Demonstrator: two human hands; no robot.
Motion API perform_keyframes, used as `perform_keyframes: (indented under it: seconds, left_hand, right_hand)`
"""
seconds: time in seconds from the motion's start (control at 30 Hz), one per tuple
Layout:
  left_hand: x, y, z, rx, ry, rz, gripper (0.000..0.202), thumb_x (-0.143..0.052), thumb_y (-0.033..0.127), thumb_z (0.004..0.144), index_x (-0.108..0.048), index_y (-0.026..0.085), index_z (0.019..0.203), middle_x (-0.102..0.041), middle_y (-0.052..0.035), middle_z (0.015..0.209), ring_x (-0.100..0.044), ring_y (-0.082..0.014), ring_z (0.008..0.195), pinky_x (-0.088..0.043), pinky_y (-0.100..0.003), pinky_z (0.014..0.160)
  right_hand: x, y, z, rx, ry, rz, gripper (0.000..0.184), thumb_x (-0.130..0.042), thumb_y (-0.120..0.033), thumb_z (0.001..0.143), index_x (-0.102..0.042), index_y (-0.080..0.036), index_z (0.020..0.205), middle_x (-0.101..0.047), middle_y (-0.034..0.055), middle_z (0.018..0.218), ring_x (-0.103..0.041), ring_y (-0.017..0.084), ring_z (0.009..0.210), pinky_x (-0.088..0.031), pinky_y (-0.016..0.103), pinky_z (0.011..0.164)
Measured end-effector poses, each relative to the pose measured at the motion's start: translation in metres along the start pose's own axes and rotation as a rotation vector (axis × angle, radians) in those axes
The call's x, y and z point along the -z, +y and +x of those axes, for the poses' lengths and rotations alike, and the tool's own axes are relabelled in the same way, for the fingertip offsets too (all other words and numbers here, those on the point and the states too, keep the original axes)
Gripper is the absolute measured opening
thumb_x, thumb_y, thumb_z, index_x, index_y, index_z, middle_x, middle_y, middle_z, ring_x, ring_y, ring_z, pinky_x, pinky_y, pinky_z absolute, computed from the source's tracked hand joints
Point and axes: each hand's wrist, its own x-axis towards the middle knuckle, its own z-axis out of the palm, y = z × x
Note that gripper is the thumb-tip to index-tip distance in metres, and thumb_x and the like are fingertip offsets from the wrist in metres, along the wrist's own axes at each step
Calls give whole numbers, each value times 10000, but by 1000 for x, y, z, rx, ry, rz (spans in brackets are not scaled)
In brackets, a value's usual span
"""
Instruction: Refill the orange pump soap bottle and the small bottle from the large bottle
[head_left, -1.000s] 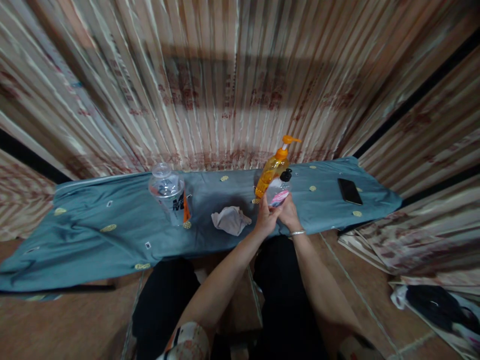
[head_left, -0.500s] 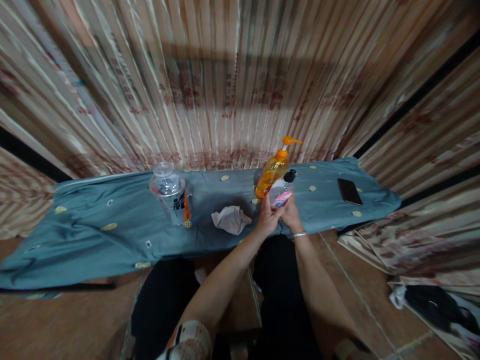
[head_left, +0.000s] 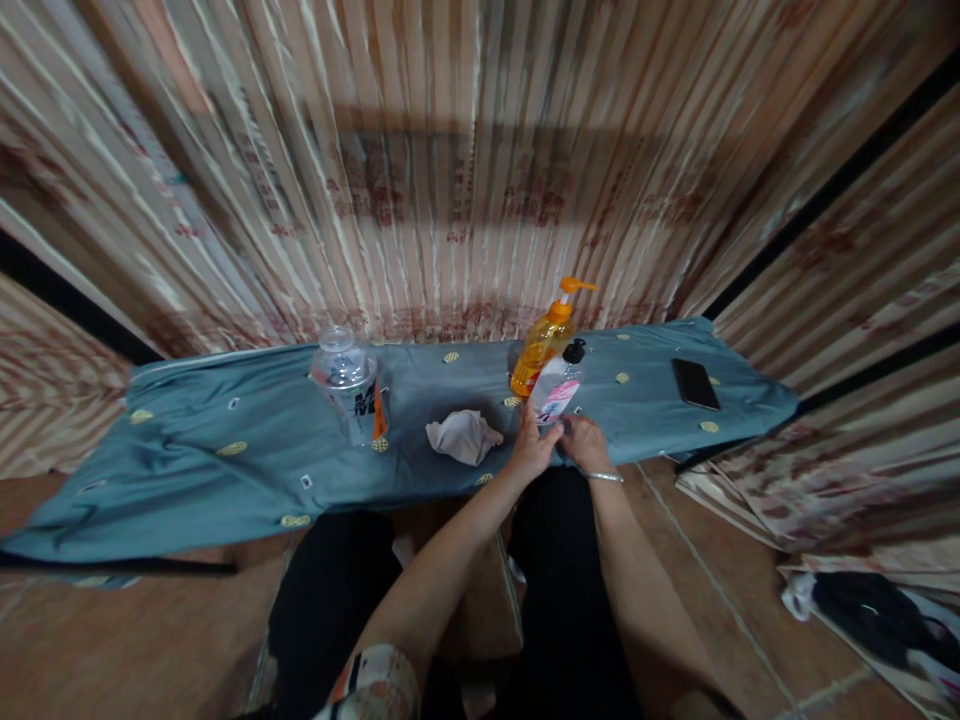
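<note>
My left hand (head_left: pixel 532 452) is closed around the lower part of a clear bottle (head_left: pixel 556 388) with a black cap and a pink-and-white label. The bottle tilts a little to the right. Close by its base is my right hand (head_left: pixel 585 442), fingers curled inward; whether they touch the bottle or hold anything is hidden. Just behind stands a pump bottle (head_left: pixel 534 358) of orange liquid with an orange pump head. A crumpled whitish cloth or tissue (head_left: pixel 463 437) lies left of my hands.
A large clear plastic jar (head_left: pixel 352 385) with black lettering and an orange patch stands at left. Toward the right end lies a dark phone (head_left: pixel 696 384). A blue-green patterned cloth (head_left: pixel 255 400) covers the narrow table. Striped curtains (head_left: pixel 420 200) hang behind, with dark poles at both sides.
My right hand has slid down from the bottle's side to near its base, uncovering more of the label. My left hand still holds the bottle. The view has shifted slightly.
</note>
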Motion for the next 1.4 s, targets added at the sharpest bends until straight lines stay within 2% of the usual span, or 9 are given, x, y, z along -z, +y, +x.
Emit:
perform_keyframes:
  seconds: [0.23,0.4,0.67,0.77,0.9,1.03,1.13,1.27,1.4]
  left_hand:
    - [55,3,-45,-6,77,62,721,-810,371,826,-554,216,1483,-564,-209,1585,-553,-397,1473,-433,-604,1212]
    - [110,18,-70,-69,206,140,694,-759,392,872,-523,244,1508,-577,-189,1576,-559,-366,1472,-462,-578,1190]
    - [192,45,-108,-327,392,343,895,-754,431,869,-330,241,1633,-299,-184,1769,-223,-345,1675,-198,-566,1348]
    - [228,52,-106,-434,578,470,1013,-792,425,849,-229,224,1667,-255,-206,1776,-198,-368,1680,-156,-586,1356]
    - [266,63,-75,-314,713,408,1320,-935,350,669,-109,182,1685,-152,-246,1797,-122,-394,1691,-132,-557,1365]
    - [280,64,-40,-280,671,292,1477,-988,286,528,-78,166,1685,-152,-275,1792,-137,-383,1691,-147,-520,1361]
    - [278,57,-27,-286,619,250,1478,-982,264,527,-71,204,1689,-301,-254,1753,-308,-370,1646,-282,-515,1324]
    - [274,49,-22,-280,572,238,1297,-928,256,618,-175,171,1670,-524,-247,1612,-563,-368,1477,-440,-509,1231]
    - [272,46,-24,-304,567,256,1134,-906,270,658,-313,197,1622,-550,-209,1596,-584,-357,1452,-453,-498,1218]
  right_hand:
    - [15,-9,-30,-5,-27,57,220,-725,-365,905,-743,-168,1002,-814,160,914,-794,318,906,-589,393,819]
    - [14,-48,-63,172,-66,449,348,-671,-388,901,-761,-204,1182,-834,77,943,-778,269,856,-613,396,830]
    - [17,-129,-70,416,-177,647,392,-726,-398,852,-768,-211,1194,-827,100,1111,-780,251,905,-634,399,864]
    - [21,-159,-56,451,-200,690,413,-785,-381,820,-737,-209,1192,-830,68,1009,-782,240,890,-634,377,842]
    - [33,-210,-28,575,-197,665,348,-791,-301,805,-739,-205,1135,-820,32,967,-767,213,847,-615,336,801]
    - [51,-265,1,761,-109,454,377,-732,-223,832,-753,-170,1205,-813,80,1098,-753,220,913,-596,359,889]
    - [61,-296,19,891,-121,279,415,-697,-192,856,-734,-140,1266,-799,120,1177,-748,249,999,-581,386,953]
    - [72,-312,34,1033,-144,183,526,-706,-171,878,-648,-108,1397,-780,143,1228,-741,262,1075,-557,371,993]
    - [90,-314,39,1132,-211,132,576,-749,-175,889,-594,-121,1441,-786,93,1106,-746,239,990,-553,323,905]
